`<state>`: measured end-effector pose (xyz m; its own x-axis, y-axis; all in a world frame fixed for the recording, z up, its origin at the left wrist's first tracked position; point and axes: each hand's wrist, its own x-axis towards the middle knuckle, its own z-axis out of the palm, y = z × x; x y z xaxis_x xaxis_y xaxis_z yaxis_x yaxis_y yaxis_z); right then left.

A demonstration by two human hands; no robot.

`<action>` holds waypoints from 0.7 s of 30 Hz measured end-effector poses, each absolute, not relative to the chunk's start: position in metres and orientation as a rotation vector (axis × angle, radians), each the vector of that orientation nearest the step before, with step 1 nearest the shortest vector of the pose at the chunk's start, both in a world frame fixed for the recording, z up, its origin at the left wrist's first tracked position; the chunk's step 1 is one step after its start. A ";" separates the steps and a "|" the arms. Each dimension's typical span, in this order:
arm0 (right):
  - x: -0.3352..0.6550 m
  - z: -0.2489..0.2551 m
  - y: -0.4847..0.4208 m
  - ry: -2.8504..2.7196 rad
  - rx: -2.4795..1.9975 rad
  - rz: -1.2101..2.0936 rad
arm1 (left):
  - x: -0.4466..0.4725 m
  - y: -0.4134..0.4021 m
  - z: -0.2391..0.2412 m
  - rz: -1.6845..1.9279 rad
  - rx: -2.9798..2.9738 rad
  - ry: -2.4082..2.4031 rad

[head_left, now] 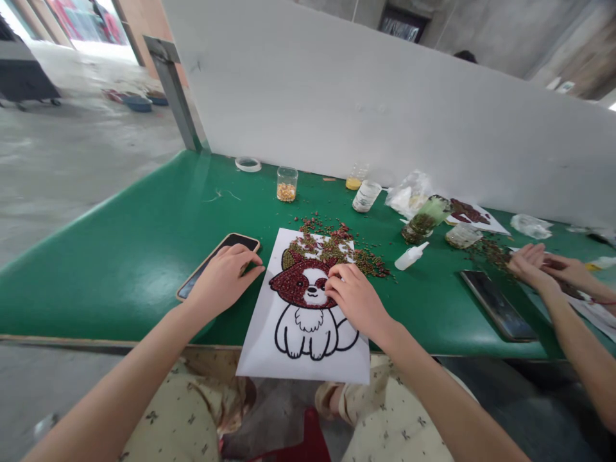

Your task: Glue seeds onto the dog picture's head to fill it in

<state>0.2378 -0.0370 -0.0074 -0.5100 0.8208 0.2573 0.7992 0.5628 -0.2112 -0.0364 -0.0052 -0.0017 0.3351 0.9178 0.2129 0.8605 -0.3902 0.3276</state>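
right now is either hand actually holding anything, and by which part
Neither grips anything: the left hand rests flat on the black phone; the right hand fingertips press on the white dog picture sheet.

Green table (120, 256), white sheet (308, 359) with black-outlined dog, dark red seeds (293, 285), black phone (219, 256)

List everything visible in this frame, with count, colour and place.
table: one, green, across the frame
dog picture: one, white sheet, near edge
beans: loose pile, red and green, on the sheet's top
phone: one, dark, under the left hand
second phone: one, dark, right
glue bottle: one, white, lying right of the beans
cup: one, clear, yellow kernels, by the wall
co-worker's hands: two, far right
left hand: on the phone
right hand: on the picture
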 end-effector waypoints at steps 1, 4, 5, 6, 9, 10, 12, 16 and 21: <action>0.238 -0.007 -0.037 -2.476 -1.333 0.095 | -0.037 -0.005 -0.002 0.548 2.435 1.642; 0.238 -0.008 -0.037 -2.487 -1.341 0.094 | -0.036 -0.005 -0.002 0.550 2.442 1.649; 0.239 -0.008 -0.037 -2.488 -1.339 0.089 | -0.036 -0.005 -0.002 0.554 2.445 1.648; 0.239 -0.008 -0.037 -2.486 -1.333 0.080 | -0.036 -0.005 -0.002 0.558 2.448 1.645; 0.239 -0.008 -0.037 -2.471 -1.315 0.056 | -0.035 -0.005 -0.001 0.556 2.443 1.648; 0.239 -0.008 -0.037 -2.468 -1.315 0.054 | -0.035 -0.005 -0.001 0.554 2.441 1.648; 0.238 -0.008 -0.038 -2.469 -1.328 0.059 | -0.034 -0.005 0.000 0.551 2.441 1.641; 0.237 -0.008 -0.038 -2.486 -1.339 0.074 | -0.034 -0.005 0.000 0.560 2.446 1.632; 0.238 -0.010 -0.037 -2.482 -1.321 0.071 | -0.034 -0.005 -0.001 0.566 2.448 1.640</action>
